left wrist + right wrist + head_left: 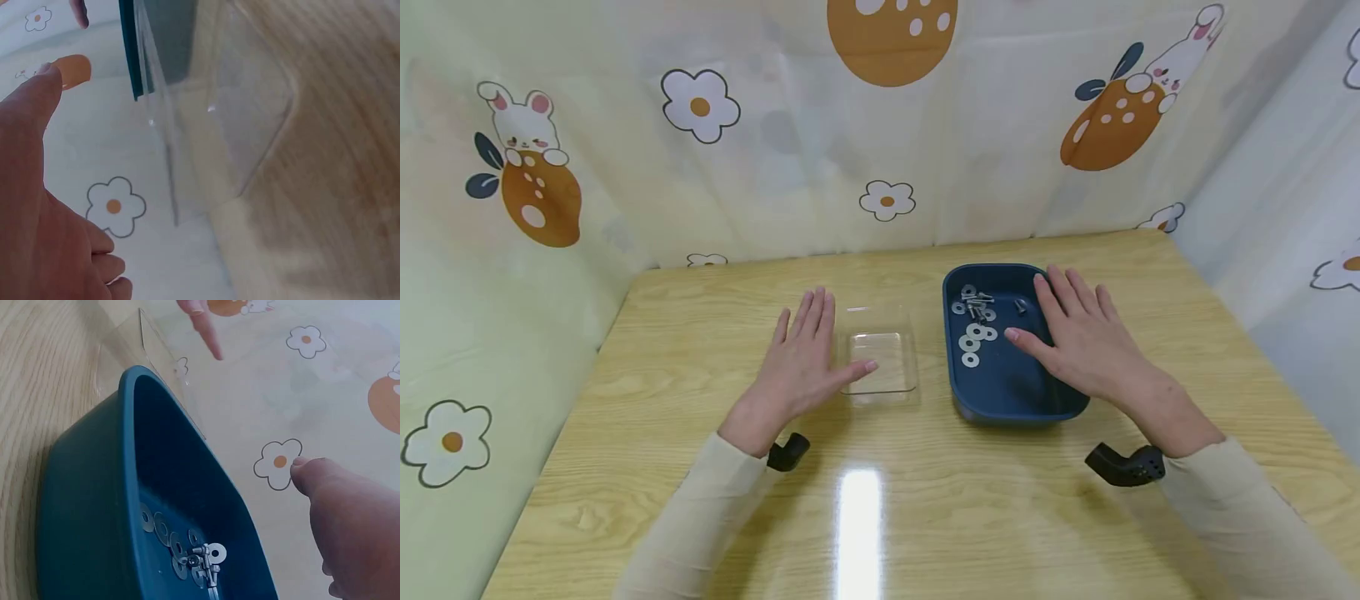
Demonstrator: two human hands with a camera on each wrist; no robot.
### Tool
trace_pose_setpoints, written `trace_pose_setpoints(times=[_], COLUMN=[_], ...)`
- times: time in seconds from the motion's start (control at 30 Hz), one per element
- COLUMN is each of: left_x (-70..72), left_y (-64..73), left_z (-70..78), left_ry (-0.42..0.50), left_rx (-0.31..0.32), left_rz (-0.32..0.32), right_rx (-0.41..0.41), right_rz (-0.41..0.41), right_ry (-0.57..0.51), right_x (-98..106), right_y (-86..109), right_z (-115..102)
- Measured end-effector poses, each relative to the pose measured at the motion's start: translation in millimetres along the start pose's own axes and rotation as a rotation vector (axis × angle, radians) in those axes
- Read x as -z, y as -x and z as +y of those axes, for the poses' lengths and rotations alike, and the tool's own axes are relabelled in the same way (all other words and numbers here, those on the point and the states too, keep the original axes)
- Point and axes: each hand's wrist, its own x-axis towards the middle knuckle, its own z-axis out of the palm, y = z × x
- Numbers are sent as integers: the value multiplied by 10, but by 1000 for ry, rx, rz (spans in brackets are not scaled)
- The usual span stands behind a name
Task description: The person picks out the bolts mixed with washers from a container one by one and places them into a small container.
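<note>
In the head view a dark blue tray (1000, 417) stands right of centre, holding several flat washers (970, 342) and a small cluster of screws (976, 310). My right hand (1086, 342) is over the tray's right side, fingers straight and thumb spread, with nothing in its grasp. To the left of the tray sits a clear plastic box (880, 392). My left hand (801, 358) is beside that box, its fingers straight and the thumb overlapping the box's left part in this view. The right wrist view shows the washers (161, 529) and screws lying on the tray's floor.
Both items stand on a light wood-grain table (700, 333). A patterned curtain (797, 183) rises behind its far edge. Black wrist cameras sit under both sleeves, one at the left wrist (788, 452) and one at the right wrist (1126, 467).
</note>
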Motion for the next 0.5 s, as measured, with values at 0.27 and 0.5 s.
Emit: trace_pose_setpoints(times=[0.27, 0.5], left_x=[-139, -247], left_y=[27, 40], left_z=[37, 56], left_ry=[34, 31], left_rx=[-9, -6], left_rz=[-18, -42], right_rx=[-18, -25], right_rz=[15, 100], right_ry=[-171, -369], right_x=[45, 101], right_y=[-38, -126], right_z=[-2, 3])
